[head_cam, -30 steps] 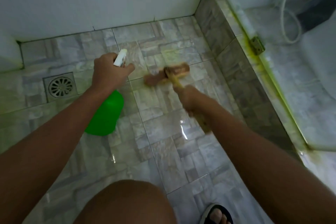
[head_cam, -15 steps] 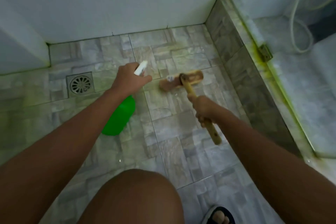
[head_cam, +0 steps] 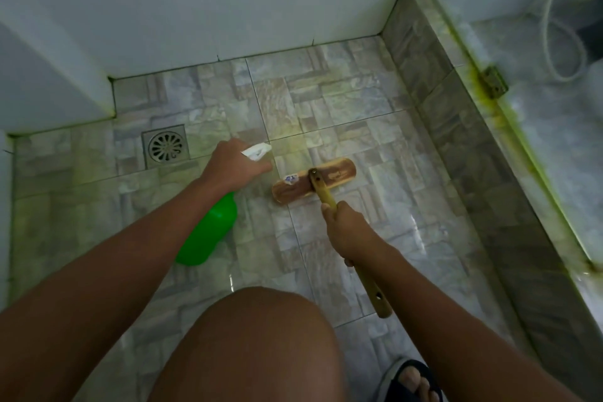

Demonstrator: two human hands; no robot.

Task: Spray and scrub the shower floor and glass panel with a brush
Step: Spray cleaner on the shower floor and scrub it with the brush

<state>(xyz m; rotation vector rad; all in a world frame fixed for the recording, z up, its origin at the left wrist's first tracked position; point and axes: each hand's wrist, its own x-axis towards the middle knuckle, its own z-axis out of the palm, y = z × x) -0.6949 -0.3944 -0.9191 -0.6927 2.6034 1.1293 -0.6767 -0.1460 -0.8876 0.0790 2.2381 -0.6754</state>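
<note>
My left hand (head_cam: 233, 170) was clamped round the neck of the green spray bottle (head_cam: 208, 235), the white nozzle (head_cam: 256, 152) pointing toward one o'clock over the shower floor (head_cam: 375, 206). The bottle body hung below my wrist, toward seven o'clock from the hand. My right hand (head_cam: 347, 232) was wrapped tight on the wooden handle of the brush (head_cam: 315, 184), whose flat wooden head lay on the tiles just right of the nozzle, at about twelve o'clock from that hand. A small sticker (head_cam: 291, 178) sat on the head's left half; its print was too small and blurred for me to read. The metal drain grate (head_cam: 165, 146) lay at nine o'clock from the brush head, near my left hand. The glass panel (head_cam: 554, 140) ran along the right side at three o'clock, its lower edge stained yellow-green, with a hinge (head_cam: 496, 81) on it.
</note>
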